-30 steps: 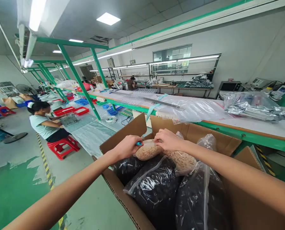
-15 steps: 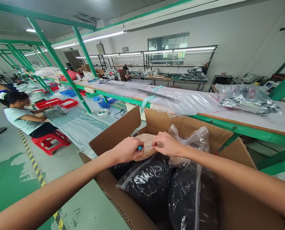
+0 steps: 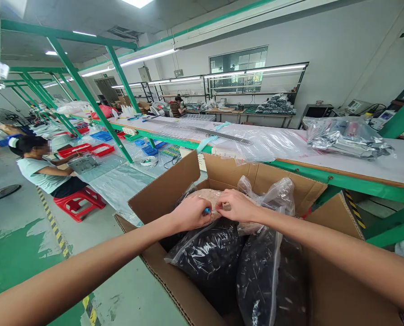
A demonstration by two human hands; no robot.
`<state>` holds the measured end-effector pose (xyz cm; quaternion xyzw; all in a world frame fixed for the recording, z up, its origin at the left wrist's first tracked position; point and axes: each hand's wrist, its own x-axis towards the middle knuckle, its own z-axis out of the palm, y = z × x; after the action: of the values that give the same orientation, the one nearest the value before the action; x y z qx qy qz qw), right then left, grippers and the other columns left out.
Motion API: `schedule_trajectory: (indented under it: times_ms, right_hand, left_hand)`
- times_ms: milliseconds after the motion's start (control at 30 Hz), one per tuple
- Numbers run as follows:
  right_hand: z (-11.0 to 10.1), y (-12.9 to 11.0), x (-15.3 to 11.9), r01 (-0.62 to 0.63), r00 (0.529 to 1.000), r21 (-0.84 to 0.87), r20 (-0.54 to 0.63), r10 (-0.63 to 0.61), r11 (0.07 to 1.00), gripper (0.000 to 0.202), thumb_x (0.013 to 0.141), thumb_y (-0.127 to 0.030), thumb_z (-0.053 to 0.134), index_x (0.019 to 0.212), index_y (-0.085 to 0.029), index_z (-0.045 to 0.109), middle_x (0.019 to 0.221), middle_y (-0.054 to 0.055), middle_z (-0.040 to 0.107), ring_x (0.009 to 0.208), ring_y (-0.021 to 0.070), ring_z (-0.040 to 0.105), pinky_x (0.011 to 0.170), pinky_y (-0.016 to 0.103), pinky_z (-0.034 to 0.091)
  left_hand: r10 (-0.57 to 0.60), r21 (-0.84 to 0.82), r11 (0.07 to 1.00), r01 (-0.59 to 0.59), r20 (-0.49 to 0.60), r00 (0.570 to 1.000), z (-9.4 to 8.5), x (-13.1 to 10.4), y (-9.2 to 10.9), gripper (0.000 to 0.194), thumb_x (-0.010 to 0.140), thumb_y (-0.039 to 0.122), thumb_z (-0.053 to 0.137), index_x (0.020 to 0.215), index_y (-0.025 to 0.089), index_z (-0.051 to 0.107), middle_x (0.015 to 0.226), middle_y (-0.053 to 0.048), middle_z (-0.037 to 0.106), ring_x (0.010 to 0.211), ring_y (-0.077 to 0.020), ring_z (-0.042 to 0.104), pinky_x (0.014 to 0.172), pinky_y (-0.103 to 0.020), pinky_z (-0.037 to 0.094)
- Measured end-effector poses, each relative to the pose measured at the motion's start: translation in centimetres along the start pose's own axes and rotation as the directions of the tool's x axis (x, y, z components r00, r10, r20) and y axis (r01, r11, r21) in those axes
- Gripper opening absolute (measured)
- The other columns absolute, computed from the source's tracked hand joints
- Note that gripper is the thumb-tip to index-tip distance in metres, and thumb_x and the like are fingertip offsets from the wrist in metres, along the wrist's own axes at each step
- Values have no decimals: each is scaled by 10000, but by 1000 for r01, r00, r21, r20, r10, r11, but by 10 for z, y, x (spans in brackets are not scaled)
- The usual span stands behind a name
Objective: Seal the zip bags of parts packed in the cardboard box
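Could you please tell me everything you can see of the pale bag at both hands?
The pale bag looks like clear plastic with beige contents. It lies inside the open cardboard box, beyond a dark bag. The left hand and right hand appear to pinch its near edge, hiding part of it; whether it is sealed is unclear.

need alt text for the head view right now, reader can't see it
A person's left hand and right hand meet at a clear bag of beige pieces in an open cardboard box, the left gripping a blue object. Bags of dark contents lie nearer; a co-worker sits at far left.
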<state>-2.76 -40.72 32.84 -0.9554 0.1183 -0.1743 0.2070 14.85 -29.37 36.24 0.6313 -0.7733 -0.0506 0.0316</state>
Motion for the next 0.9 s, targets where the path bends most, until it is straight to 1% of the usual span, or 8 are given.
schedule_trajectory:
  times_ms: [133,233,367,500,567,700,800,900]
  right_hand:
    - [-1,2,-1,-29,1000,15,4,29,999,56,778,-154,610,764,-183,656,833,0,701,832,182,554,791,312,378]
    - [3,5,-2,-34,999,53,-15,35,998,50,752,-163,613,759,-181,659,824,1,699,814,174,570,762,296,384]
    - [10,8,-1,-85,996,184,1,86,979,71,683,-127,589,687,-168,647,711,-14,659,689,131,545,646,255,365]
    - [14,8,0,-171,985,354,52,163,920,87,647,-117,564,673,-146,642,665,-17,617,653,113,507,608,230,361]
    - [14,7,1,-195,981,385,59,187,902,92,645,-120,559,677,-137,643,649,-19,598,637,106,490,604,224,363]
    - [15,3,1,-218,975,415,51,217,883,76,647,-137,568,670,-123,640,630,-20,570,612,98,463,583,218,354]
    - [16,3,1,-228,971,424,33,236,876,79,639,-145,581,669,-116,648,635,-14,575,622,101,461,579,218,345]
    - [19,5,1,-229,970,436,31,240,870,88,646,-153,579,677,-114,652,641,-11,583,627,103,469,586,217,354]
  left_hand:
    - [-5,-46,999,3,-43,999,2,0,1,194,820,251,491,794,207,678,793,-25,705,731,-215,624,629,-305,338]
    - [-44,-80,996,40,-54,998,5,3,3,187,818,270,492,764,213,661,743,-19,680,671,-193,578,602,-296,310]
    - [-82,-139,988,74,-51,995,11,10,3,162,796,293,513,760,221,654,707,-9,653,630,-171,520,573,-285,269]
    - [-71,-211,976,60,-48,996,17,13,1,105,756,284,548,743,223,632,620,13,571,566,-138,421,547,-282,219]
    - [-75,-247,967,61,-47,996,18,14,1,81,742,268,552,725,218,614,591,20,522,554,-129,371,545,-281,209]
    - [-111,-294,951,97,-30,993,17,16,4,91,737,286,562,702,212,600,581,22,470,566,-128,305,560,-273,225]
    - [-139,-306,944,126,-19,990,18,18,5,96,730,289,564,690,208,598,577,23,452,571,-129,290,569,-269,241]
    - [-153,-316,939,135,-34,988,21,18,4,102,729,287,564,689,204,608,598,18,499,589,-130,351,586,-267,262]
